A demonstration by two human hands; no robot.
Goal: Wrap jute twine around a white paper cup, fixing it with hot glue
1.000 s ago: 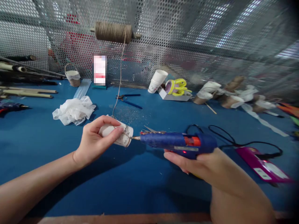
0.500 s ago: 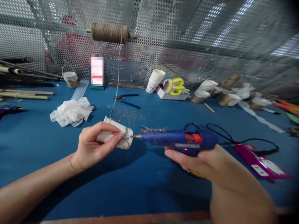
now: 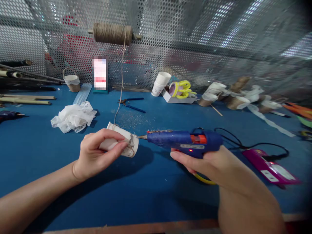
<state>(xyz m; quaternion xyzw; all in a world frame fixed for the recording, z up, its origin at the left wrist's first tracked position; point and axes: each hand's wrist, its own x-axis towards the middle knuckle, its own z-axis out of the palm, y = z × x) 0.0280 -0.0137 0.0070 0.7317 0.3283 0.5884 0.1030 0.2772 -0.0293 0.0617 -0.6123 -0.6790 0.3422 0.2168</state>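
Observation:
My left hand [image 3: 95,154] is closed round a white paper cup [image 3: 123,143] held on its side, base to the right. Brown twine [image 3: 120,87] runs from the cup up to a spool [image 3: 112,33] hung on the mesh wall. My right hand [image 3: 209,164] grips a blue hot glue gun [image 3: 185,140] with an orange band. Its metal nozzle touches the twine-wrapped base end of the cup. A black cord [image 3: 243,143] trails from the gun to the right.
On the blue table [image 3: 146,195] lie a crumpled white plastic bag [image 3: 73,117], blue-handled pliers [image 3: 131,104], stacked white cups [image 3: 159,84], a box with yellow scissors [image 3: 181,91], twine-wrapped cups [image 3: 234,97] at right, a magenta device [image 3: 268,165], and sticks [image 3: 24,99] at left.
The glue gun's nozzle has risen a little and stays against the cup's base end. The cup has turned slightly in my left hand. The view has shifted a bit.

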